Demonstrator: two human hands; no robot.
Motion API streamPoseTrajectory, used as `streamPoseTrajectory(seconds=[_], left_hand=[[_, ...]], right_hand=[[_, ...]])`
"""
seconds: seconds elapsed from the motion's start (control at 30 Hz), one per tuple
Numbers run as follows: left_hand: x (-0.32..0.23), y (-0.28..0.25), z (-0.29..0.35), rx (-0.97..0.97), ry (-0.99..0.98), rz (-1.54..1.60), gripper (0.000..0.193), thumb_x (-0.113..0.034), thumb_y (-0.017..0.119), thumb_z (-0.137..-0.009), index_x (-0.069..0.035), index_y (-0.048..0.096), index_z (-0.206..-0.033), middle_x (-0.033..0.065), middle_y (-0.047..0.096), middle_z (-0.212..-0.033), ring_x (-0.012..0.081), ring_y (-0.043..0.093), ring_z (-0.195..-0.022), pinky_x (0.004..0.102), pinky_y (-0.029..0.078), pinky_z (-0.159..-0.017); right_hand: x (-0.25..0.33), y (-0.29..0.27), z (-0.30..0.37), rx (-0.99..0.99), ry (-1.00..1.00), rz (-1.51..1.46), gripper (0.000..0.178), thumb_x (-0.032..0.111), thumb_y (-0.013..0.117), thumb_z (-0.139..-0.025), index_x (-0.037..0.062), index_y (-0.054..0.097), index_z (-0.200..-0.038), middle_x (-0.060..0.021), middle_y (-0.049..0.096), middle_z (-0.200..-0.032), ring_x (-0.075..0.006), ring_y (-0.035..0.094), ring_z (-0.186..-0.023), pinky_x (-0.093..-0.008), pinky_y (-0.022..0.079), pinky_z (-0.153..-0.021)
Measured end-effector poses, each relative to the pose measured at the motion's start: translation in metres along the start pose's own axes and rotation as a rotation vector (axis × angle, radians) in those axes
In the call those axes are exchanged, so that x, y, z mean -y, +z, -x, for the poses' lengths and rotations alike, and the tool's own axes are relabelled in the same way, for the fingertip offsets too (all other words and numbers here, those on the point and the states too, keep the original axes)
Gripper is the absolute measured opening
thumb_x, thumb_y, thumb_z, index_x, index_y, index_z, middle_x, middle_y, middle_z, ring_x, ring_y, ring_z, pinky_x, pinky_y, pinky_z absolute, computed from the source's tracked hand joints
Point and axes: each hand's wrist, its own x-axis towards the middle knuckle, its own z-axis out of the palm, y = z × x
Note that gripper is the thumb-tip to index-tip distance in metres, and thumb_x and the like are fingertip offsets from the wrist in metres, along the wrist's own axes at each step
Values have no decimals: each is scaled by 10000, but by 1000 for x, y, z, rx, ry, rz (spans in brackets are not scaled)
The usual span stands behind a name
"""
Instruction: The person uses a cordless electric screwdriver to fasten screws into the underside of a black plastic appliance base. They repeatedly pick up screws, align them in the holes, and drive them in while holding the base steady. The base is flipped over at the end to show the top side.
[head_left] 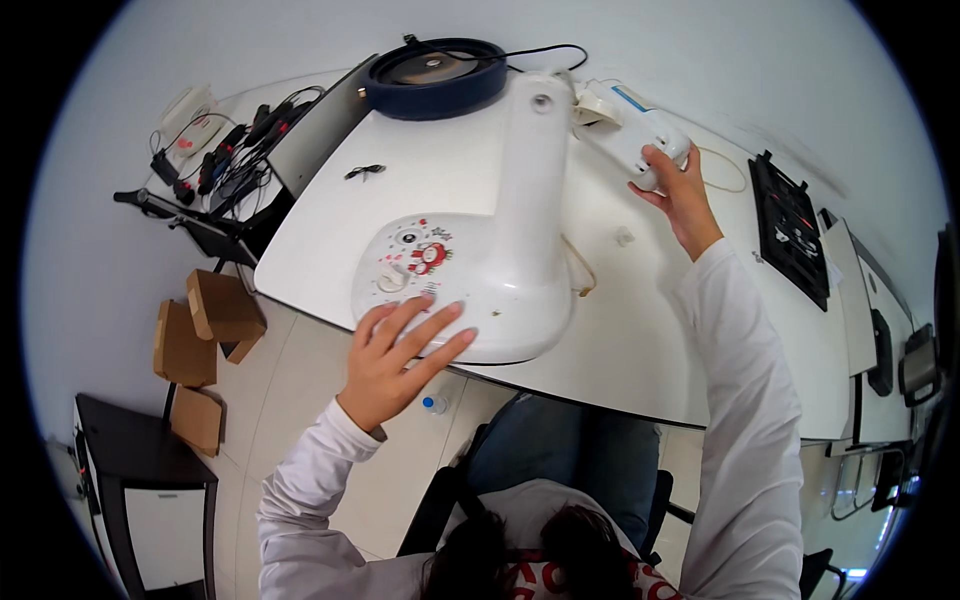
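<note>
A white fan-like stand, with a broad base (470, 320) and a thick column (528, 170), lies on the white table. Red cartoon prints and a white knob (391, 279) are on the base. My left hand (395, 355) rests on the base's near edge, its fingers spread flat and holding nothing. Beyond the column, to the right, my right hand (680, 195) grips the end of a rounded white plastic housing (630, 130). That housing meets the column's top end, but I cannot tell whether they are joined. Part of the right fingers is hidden behind it.
A dark blue round pan-like object (435, 85) with a black cable stands at the back. A short black cable (365, 172) lies at left. An open black tool case (790, 230) is at the right edge. Cardboard boxes (185, 340) stand left of the table, and a bottle (434, 404) on the floor.
</note>
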Motion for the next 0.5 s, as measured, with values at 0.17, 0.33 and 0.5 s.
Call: streamPoseTrajectory(seconds=[0.17, 0.33, 0.5], left_hand=[[-22, 11, 13, 94, -7, 3, 455, -123, 637, -793, -248, 623, -1231, 5, 585, -1326, 243, 574, -1139, 371, 461, -892], [-33, 15, 9, 103, -34, -5, 469, -101, 573, -809, -243, 615, -1253, 14, 568, -1344, 238, 570, -1134, 361, 471, -885], [-46, 28, -11, 83, -117, -16, 501, -103, 568, -787, -227, 608, -1271, 26, 563, -1343, 234, 568, -1120, 359, 461, -867]], right_hand=[[5, 11, 6, 113, -29, -6, 912, 318, 780, -785, 108, 189, -1448, -125, 444, -1309, -238, 536, -1164, -401, 547, -911], [11, 20, 3, 169, -23, 64, 891, 328, 773, -791, 105, 209, -1443, -115, 447, -1319, -234, 535, -1172, -403, 535, -938], [-5, 24, -4, 135, 53, -28, 923, 359, 778, -784, 102, 193, -1450, -132, 429, -1355, -253, 530, -1190, -418, 521, -964]])
